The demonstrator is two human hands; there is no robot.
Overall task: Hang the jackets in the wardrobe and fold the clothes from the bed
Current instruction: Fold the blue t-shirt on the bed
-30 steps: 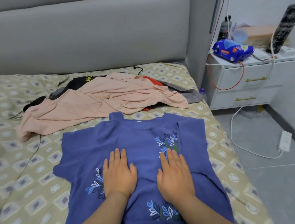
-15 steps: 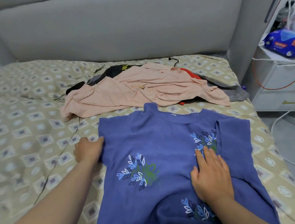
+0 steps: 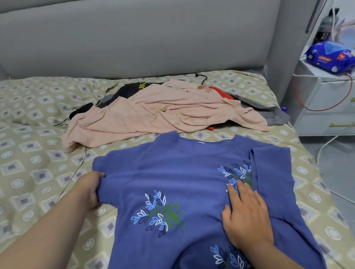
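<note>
In the head view, a blue shirt (image 3: pixel 175 177) with printed leaves lies flat on the bed (image 3: pixel 26 167), spread between the two hands and under the right one. The left hand (image 3: pixel 90 189) is at the left edge of the shirt, near the sleeve. Its fingers are curled around the cloth, so it grips this edge. The right hand (image 3: pixel 247 215) rests on the shirt with the palm down and the fingers straight and close together; it presses the cloth and does not close around anything. Just to the right of this hand, the right side of the shirt lies folded over as a flap, and the fingertips touch the leaf print beside the fold. Beyond both hands, toward the grey headboard (image 3: pixel 132 31), a pink garment (image 3: pixel 160 116) lies crumpled on the bed, on top of a black garment (image 3: pixel 130 88), a red garment (image 3: pixel 220 91) and a grey garment (image 3: pixel 277 116). Well apart to the right of the right hand stands a white nightstand (image 3: pixel 329 101), with a blue packet (image 3: pixel 334 57) on top and a red cable (image 3: pixel 327 106) hanging in front of its drawers
</note>
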